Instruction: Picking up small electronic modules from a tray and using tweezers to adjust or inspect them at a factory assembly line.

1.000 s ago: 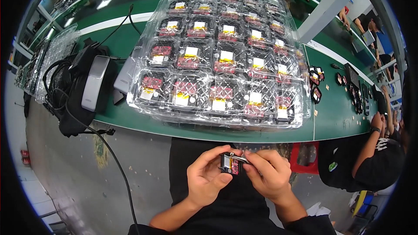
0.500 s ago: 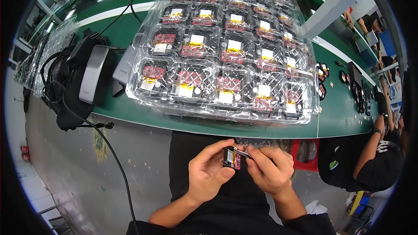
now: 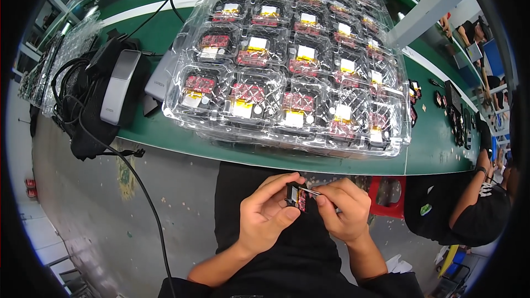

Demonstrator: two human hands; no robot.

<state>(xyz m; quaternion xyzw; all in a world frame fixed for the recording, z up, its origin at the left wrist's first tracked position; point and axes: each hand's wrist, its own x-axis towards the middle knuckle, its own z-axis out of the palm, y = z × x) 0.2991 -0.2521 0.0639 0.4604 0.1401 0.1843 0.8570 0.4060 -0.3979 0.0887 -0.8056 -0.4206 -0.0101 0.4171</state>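
Note:
Above my lap, my left hand [image 3: 268,208] grips a small black-framed electronic module [image 3: 297,197] between thumb and fingers. A red circuit board, a strip of yellow tape and a silvery-white block show on the module's face. My right hand [image 3: 346,208] pinches a slim metal tool [image 3: 310,191], possibly tweezers. Its tip meets the module near the upper part of the red board; the exact contact spot is too small to make out. The rest of the tool is hidden by my right fingers.
Stacked clear plastic trays [image 3: 287,129] of similar modules cover much of the green table [image 3: 182,146]. To the left lie a grey device [image 3: 120,88] and black cables [image 3: 69,85]. A red stool [image 3: 386,198] and a co-worker in black [image 3: 480,215] are at right.
The module has turned slightly in my left hand. My right hand has shifted a little, and the tool now lies more level, showing a longer thin tip. The whole view has moved slightly.

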